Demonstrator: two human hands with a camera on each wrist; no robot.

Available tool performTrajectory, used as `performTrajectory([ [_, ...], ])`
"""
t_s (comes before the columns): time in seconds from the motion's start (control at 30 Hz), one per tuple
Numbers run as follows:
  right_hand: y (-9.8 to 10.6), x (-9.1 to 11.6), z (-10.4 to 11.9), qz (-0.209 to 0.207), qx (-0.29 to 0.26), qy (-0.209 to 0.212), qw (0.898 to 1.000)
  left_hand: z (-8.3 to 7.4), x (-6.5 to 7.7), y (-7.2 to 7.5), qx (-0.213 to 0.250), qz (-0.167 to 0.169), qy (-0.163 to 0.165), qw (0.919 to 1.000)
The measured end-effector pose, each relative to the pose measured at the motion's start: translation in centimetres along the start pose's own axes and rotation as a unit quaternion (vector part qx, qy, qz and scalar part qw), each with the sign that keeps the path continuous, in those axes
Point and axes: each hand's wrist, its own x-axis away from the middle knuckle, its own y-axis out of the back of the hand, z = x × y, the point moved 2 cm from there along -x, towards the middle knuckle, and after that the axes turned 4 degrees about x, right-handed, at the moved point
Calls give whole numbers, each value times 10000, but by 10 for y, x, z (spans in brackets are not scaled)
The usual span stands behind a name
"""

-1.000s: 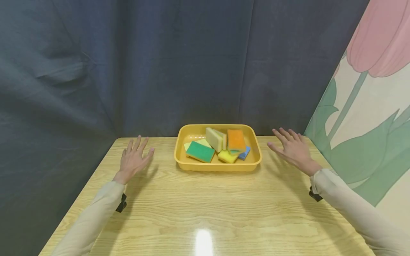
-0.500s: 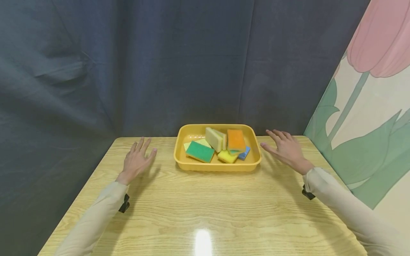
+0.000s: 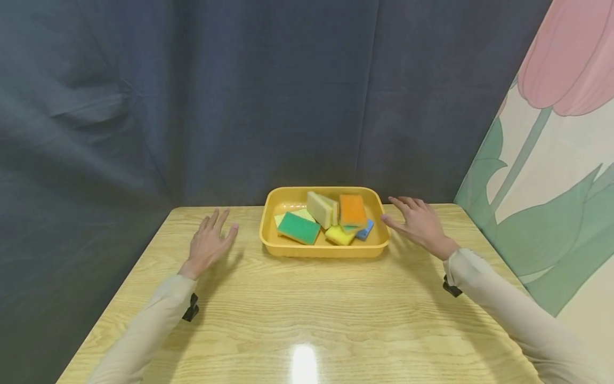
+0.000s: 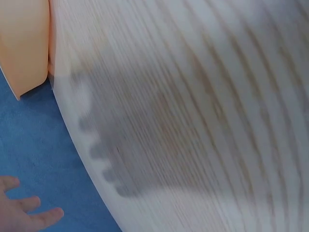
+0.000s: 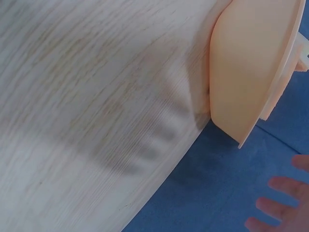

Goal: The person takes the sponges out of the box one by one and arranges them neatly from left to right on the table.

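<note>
A yellow tray (image 3: 326,250) stands at the far edge of the table, holding several sponges. A green-topped sponge (image 3: 299,228) lies at its left, two pale sponges (image 3: 320,209) lean together in the middle, and an orange sponge (image 3: 353,210) rests at the right over a yellow sponge (image 3: 339,236) and a blue one (image 3: 365,230). My left hand (image 3: 209,242) hovers left of the tray, fingers spread, holding nothing. My right hand (image 3: 418,224) is spread just right of the tray, thumb tip right at its rim in the head view. In the right wrist view, fingertips (image 5: 285,186) show beside the tray wall (image 5: 246,72).
The wooden table (image 3: 307,309) spreads in front of the tray, with both hands' shadows on it. A dark blue curtain (image 3: 278,96) hangs right behind the far edge. A wall with a painted tulip (image 3: 566,58) borders the right side.
My right hand has moved left, up to the tray's right side. My left hand has shifted slightly right. The tray and sponges have stayed in place.
</note>
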Motion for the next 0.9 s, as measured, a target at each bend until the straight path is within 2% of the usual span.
performTrajectory([
  [0.53, -5, -9, 11, 99, -88, -60, 9999, -9, 0, -9, 231, -21, -67, 9997],
  [0.9, -8, -15, 23, 229, -109, 14, 9997, -15, 0, -16, 718, 10, -53, 9974],
])
